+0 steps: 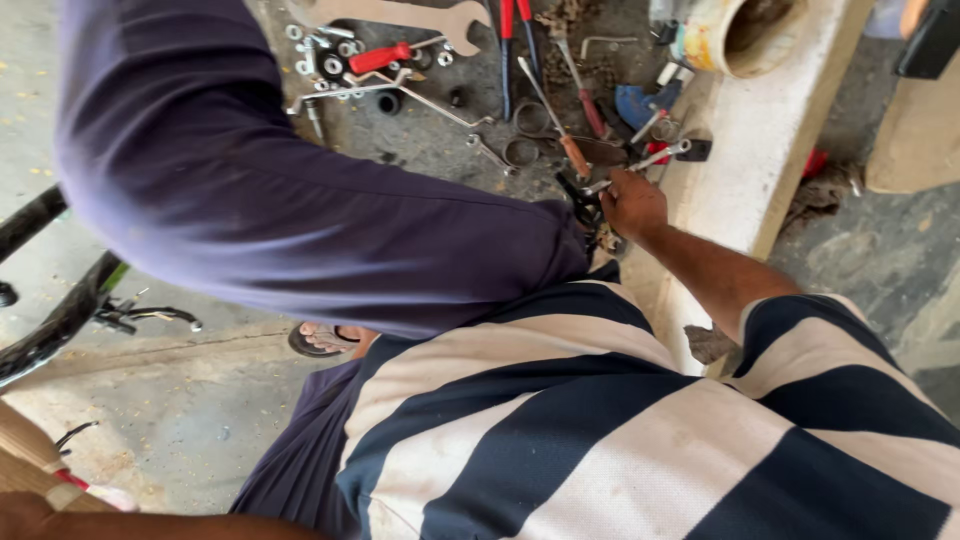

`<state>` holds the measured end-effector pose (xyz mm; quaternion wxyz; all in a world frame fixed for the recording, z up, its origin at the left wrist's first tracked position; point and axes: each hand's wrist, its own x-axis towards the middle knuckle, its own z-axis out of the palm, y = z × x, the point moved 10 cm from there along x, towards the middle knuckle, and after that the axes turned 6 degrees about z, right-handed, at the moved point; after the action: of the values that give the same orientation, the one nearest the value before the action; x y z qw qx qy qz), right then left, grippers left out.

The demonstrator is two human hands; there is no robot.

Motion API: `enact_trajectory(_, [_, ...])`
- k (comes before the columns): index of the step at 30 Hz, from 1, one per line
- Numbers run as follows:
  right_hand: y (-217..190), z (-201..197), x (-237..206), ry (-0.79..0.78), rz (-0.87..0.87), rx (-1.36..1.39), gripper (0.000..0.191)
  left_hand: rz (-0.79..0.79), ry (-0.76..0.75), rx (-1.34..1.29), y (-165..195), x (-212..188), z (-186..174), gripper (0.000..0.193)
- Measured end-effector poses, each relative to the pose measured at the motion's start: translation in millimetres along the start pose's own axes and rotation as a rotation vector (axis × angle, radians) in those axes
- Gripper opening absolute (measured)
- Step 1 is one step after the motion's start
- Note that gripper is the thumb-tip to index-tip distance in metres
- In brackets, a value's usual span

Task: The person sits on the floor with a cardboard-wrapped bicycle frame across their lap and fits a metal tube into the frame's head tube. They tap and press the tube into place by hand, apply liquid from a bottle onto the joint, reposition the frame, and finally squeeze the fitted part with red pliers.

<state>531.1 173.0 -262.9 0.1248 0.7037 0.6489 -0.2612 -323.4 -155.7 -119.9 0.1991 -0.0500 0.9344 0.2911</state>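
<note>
Shirt (600, 440): we see one, striped navy and white, lower frame
Left hand (20, 515): lower left corner; we cannot tell its grip
Right hand (632, 203): centre right, fingers curled on one silver wrench (650, 160)
Pliers (515, 45): one red-handled pair, top centre
Screwdrivers (380, 57): one red handle, upper left; one brown
Can (735, 35): one, open, top right; contents unclear
</note>
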Motion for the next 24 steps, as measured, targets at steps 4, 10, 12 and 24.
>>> enact_trajectory(4, [51,-31,3,0.26,0.191,0.099,0.024,0.019,-0.022,-0.003,14,-5,41,0.033])
enact_trajectory(10, [73,-68,49,0.487,0.209,-0.108,0.027,0.084,-0.02,-0.109,34,-4,26,0.031])
enact_trajectory(12, [68,-63,62,0.365,0.271,-0.131,0.026,0.155,-0.019,-0.18,53,2,27,0.031])
enact_trajectory(24, [-33,-75,72,0.025,0.276,-0.168,0.021,0.861,0.303,-0.522,191,-83,10,0.022])
